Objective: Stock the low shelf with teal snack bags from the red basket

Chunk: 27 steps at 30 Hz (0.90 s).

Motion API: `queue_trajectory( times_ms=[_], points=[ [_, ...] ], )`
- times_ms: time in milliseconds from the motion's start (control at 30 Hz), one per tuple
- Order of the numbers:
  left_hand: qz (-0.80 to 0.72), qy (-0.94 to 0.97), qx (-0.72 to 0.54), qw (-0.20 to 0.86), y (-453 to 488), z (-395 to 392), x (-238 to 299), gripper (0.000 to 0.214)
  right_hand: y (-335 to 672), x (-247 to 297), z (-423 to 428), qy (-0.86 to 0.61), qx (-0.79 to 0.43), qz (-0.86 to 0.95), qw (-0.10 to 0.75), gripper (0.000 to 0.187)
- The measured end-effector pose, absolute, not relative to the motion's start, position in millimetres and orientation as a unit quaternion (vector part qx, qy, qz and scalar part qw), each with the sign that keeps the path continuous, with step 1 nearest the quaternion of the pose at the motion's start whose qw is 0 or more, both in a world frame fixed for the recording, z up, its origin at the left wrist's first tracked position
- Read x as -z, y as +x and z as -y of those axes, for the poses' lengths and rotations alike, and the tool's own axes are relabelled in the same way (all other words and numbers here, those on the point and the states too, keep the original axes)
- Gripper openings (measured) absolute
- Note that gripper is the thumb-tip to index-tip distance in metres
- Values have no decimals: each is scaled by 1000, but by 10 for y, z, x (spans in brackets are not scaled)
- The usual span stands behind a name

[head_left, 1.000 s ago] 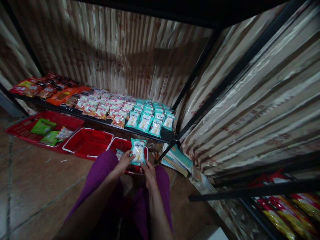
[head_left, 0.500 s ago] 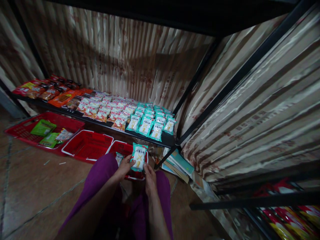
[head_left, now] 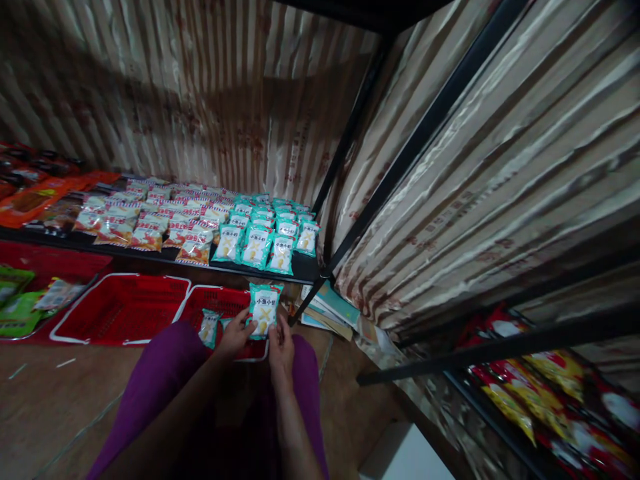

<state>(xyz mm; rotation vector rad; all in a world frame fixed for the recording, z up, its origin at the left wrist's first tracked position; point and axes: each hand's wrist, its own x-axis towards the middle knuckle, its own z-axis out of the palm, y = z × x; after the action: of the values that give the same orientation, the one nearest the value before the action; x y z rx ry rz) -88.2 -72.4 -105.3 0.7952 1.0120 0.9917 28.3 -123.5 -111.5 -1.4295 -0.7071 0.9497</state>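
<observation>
1. Nearest are the person's knees in purple trousers (head_left: 165, 373), apart, with both bare forearms reaching forward between them. A white box (head_left: 413, 457) stands on the floor (head_left: 35, 407) at the lower right.
2. The left hand (head_left: 237, 333) is closed on the lower left edge of a teal-and-white snack bag (head_left: 264, 311), thumb on its front.
3. The right hand (head_left: 281, 339) grips the same bag at its lower right corner. The bag is held with its printed front facing the person, above the right-hand red basket (head_left: 213, 297).
4. Inside that basket, just left of the left hand, lies another teal bag (head_left: 209, 327).
5. Beside it sits a middle red basket (head_left: 125, 308) with a white handle; farther left, a larger red basket (head_left: 65, 263) holds green packets (head_left: 20, 312).
6. Beyond the baskets runs a black shelf (head_left: 304, 269). Rows of teal bags (head_left: 257, 245) fill its right end, then white-and-orange bags (head_left: 149, 230), then orange packets (head_left: 30, 203).
7. Books and papers (head_left: 330, 308) lie beneath the shelf's right corner; red-and-yellow bags (head_left: 530, 393) rest on another rack at right.
8. Behind hangs a pleated, striped curtain (head_left: 215, 100).
</observation>
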Motion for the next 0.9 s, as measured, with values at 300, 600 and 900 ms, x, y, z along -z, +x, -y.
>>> queue_trajectory(
  times_ms=[300,600,900],
  points=[
    [-445,396,-485,641,-323,328,851,51,557,981,936,-703,-233,396,543,69],
    [-423,446,-497,613,213,-202,697,60,942,759,364,-693,-117,452,549,65],
    [-430,502,-514,547,602,-524,417,47,1281,693,-126,-705,-77,435,555,66]
  ],
)
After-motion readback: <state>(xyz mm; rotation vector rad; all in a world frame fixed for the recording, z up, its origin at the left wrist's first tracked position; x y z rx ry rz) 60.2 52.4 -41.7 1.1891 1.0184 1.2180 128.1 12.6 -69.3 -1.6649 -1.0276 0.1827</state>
